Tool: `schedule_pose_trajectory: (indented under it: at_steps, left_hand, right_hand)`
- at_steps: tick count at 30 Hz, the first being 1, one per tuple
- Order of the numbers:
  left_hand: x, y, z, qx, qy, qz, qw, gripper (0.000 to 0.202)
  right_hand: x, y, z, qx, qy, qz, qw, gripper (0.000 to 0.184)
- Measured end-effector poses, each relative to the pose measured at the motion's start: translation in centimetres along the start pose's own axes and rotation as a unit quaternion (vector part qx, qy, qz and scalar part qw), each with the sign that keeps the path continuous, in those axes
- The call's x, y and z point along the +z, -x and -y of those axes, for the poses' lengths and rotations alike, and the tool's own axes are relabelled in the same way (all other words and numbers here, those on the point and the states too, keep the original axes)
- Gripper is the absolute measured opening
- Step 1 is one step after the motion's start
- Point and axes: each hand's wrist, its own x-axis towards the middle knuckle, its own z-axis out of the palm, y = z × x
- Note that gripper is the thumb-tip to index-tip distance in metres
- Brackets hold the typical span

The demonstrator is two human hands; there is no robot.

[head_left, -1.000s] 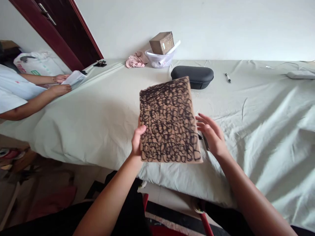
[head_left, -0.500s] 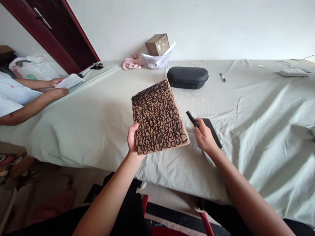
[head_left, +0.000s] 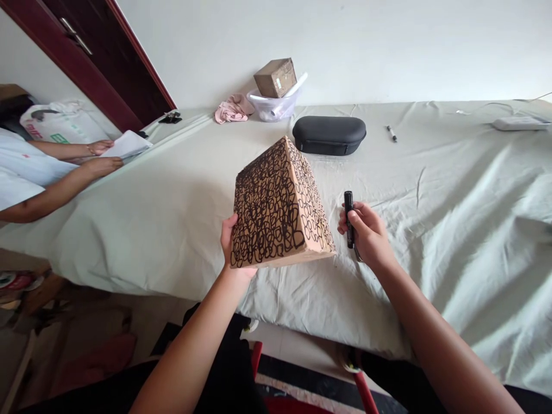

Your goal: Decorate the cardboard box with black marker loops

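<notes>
My left hand [head_left: 230, 244] grips the lower left corner of a brown cardboard box [head_left: 276, 204], which is covered in black looping scribbles. The box is tilted, so two scribbled faces show. My right hand [head_left: 366, 233] is shut on a black marker [head_left: 349, 218], which stands upright in its fingers, to the right of the box and apart from it. A thin dark edge of a flat object [head_left: 357, 253] shows under that hand, which hides the rest. A second marker [head_left: 391, 133] lies farther off on the pale sheet [head_left: 431, 230].
A black zip case [head_left: 329, 135] lies beyond the box. At the far edge are a clear plastic tub [head_left: 272, 109], a small carton [head_left: 275, 77] on it, and pink cloth [head_left: 230, 110]. At left, a co-worker's hands [head_left: 101, 167] hold white paper [head_left: 127, 145].
My right hand has gone from open to holding the marker, now raised upright. My left hand has turned the box, bringing a second scribbled face into view.
</notes>
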Motion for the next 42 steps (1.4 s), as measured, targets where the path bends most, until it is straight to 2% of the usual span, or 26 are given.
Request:
schedule_pose_trajectory:
  at_steps: [5, 10, 13, 16, 20, 22, 25, 28, 29, 31, 32, 34, 36, 39, 42]
  left_hand:
    - [0.1, 0.0, 0.0, -0.002, -0.002, 0.000, 1.000, 0.030]
    - [0.2, 0.2, -0.1, -0.014, -0.022, -0.006, 1.000, 0.033]
    - [0.2, 0.3, -0.1, -0.012, -0.030, -0.005, 0.999, 0.033]
    - [0.1, 0.3, 0.0, -0.004, -0.033, -0.003, 0.999, 0.032]
    - [0.0, 0.3, 0.0, -0.007, -0.033, 0.008, 0.999, 0.031]
    - [-0.1, 0.3, 0.0, -0.006, -0.035, 0.010, 0.999, 0.031]
    - [-0.1, 0.2, 0.0, 0.000, -0.045, 0.009, 0.999, 0.033]
    - [-0.1, 0.0, 0.0, 0.003, -0.052, 0.002, 0.999, 0.034]
    - [-0.1, -0.1, 0.0, 0.007, -0.050, -0.002, 0.999, 0.034]
    - [-0.1, -0.2, 0.0, 0.020, -0.044, -0.007, 0.999, 0.032]
    - [-0.1, -0.3, 0.0, 0.024, -0.042, -0.009, 0.999, 0.031]
    - [0.0, -0.3, 0.0, 0.020, -0.040, -0.011, 0.999, 0.032]
    - [0.0, -0.3, -0.1, 0.010, -0.039, -0.006, 0.999, 0.033]
    - [-0.1, -0.1, -0.1, 0.005, -0.041, -0.004, 0.999, 0.036]
    - [-0.4, -0.1, 0.0, -0.004, -0.062, -0.014, 0.998, 0.044]
  right_hand:
    - [0.3, 0.4, 0.5, 0.017, 0.121, 0.004, 0.992, 0.042]
    - [0.8, 1.4, 0.6, -0.017, 0.270, 0.023, 0.962, 0.043]
    - [1.1, 1.6, 0.3, -0.028, 0.310, 0.026, 0.950, 0.045]
    - [1.1, 1.3, 0.1, -0.006, 0.324, 0.005, 0.946, 0.051]
    - [0.3, 0.7, 0.0, 0.068, 0.329, -0.025, 0.942, 0.071]
    - [-0.2, 0.4, 0.1, 0.129, 0.289, -0.021, 0.948, 0.077]
    - [-0.4, 0.2, 0.4, 0.249, 0.167, 0.010, 0.954, 0.064]
    - [-0.3, 0.3, 0.8, 0.346, 0.068, 0.046, 0.935, 0.038]
    - [-0.3, 0.3, 1.0, 0.350, 0.058, 0.052, 0.934, 0.043]
    - [-0.3, 0.2, 1.5, 0.310, 0.051, 0.052, 0.948, 0.067]
    - [-0.3, 0.1, 1.7, 0.276, 0.041, 0.047, 0.959, 0.069]
    - [-0.5, -0.3, 2.2, 0.218, -0.005, 0.047, 0.975, 0.052]
    - [-0.7, -0.5, 2.6, 0.183, -0.079, 0.056, 0.978, 0.039]
    - [-0.7, -0.4, 2.9, 0.127, -0.151, 0.085, 0.977, 0.044]
    - [0.1, 0.6, 3.1, 0.094, -0.112, 0.133, 0.980, 0.048]
